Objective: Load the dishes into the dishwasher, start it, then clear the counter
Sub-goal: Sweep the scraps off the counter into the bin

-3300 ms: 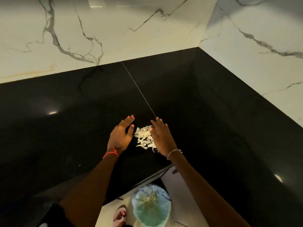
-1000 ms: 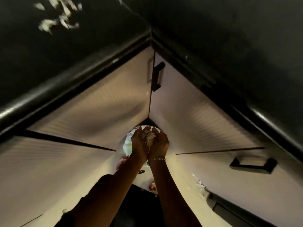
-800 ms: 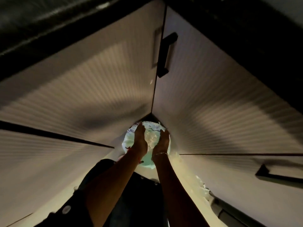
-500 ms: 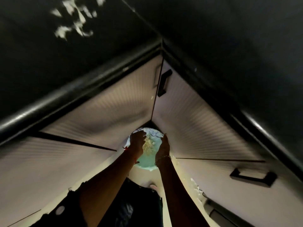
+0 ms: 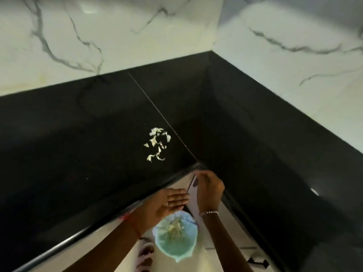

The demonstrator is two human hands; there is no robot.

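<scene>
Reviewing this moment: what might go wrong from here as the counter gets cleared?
1. The scraps lie thin and scattered on the black counter; a sweep toward the edge may leave bits behind.
2. The lined bin sits on the floor below the inner corner, with the person's foot beside it; scraps pushed off wide of it would probably land on the floor.
</scene>
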